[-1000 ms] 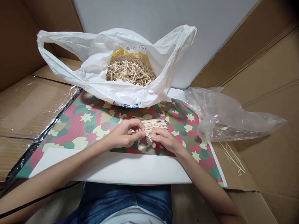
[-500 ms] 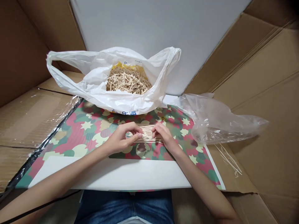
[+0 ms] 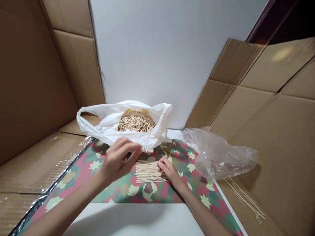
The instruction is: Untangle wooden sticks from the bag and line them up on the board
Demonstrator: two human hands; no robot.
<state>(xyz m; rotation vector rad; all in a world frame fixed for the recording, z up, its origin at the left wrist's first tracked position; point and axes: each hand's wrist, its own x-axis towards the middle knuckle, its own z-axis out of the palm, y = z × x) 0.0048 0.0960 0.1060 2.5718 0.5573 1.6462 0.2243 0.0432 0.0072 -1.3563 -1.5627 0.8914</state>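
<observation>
Well, cardboard [image 3: 278, 131] walls surround a sheet printed with camouflage and stars [image 3: 157, 193]. A white plastic bag [image 3: 108, 126] of short sticks [image 3: 136, 122] sits at its far edge, a clear plastic bag [image 3: 221, 154] beside it. The left hand [image 3: 116, 160] hangs raised, fingers curled (whether they pinch anything, I cannot tell). The right hand [image 3: 168, 170] lies open, its fingertips [image 3: 159, 165] touching a flat row of sticks [image 3: 149, 172] on the sheet.

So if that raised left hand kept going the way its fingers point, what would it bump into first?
Most likely the front edge of the white plastic carrier bag, just beyond the fingertips of the left hand. Depth is hard to judge here, so the hand might pass just above that edge.
</observation>
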